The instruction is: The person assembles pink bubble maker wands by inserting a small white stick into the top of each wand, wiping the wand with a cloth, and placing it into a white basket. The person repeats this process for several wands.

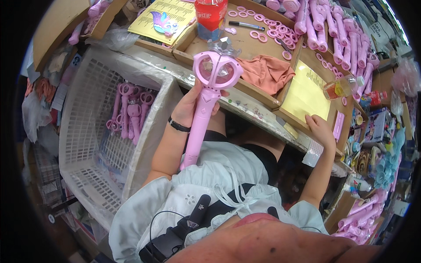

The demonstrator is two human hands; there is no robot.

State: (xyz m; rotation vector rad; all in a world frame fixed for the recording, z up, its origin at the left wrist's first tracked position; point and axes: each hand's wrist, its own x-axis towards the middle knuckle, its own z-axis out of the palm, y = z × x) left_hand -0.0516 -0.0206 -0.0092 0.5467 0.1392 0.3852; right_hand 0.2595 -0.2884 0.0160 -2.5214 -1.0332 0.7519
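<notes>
A pink toy wand (202, 116) with a ring-shaped clear head and a crystal-like tip stands nearly upright in front of my lap. My left hand (188, 105), with a black band at the wrist, wraps round it just below the head. The wand's lower end reaches my shirt. My right hand (320, 130) is at the lower edge of a yellow printed sheet (305, 94) in a cardboard tray. Its fingers are curled in, and whatever they may pinch is hidden. Beside that hand a pink strip-like piece (338, 126) lies in the tray.
A white plastic basket (94, 83) holding several pink wands stands at my left. The cardboard tray (186, 44) holds pink rings (280, 33), a pen (246, 25), an orange cloth (265, 74) and a red-labelled bottle (210, 17). Many pink wand handles (337, 35) are piled at the far right.
</notes>
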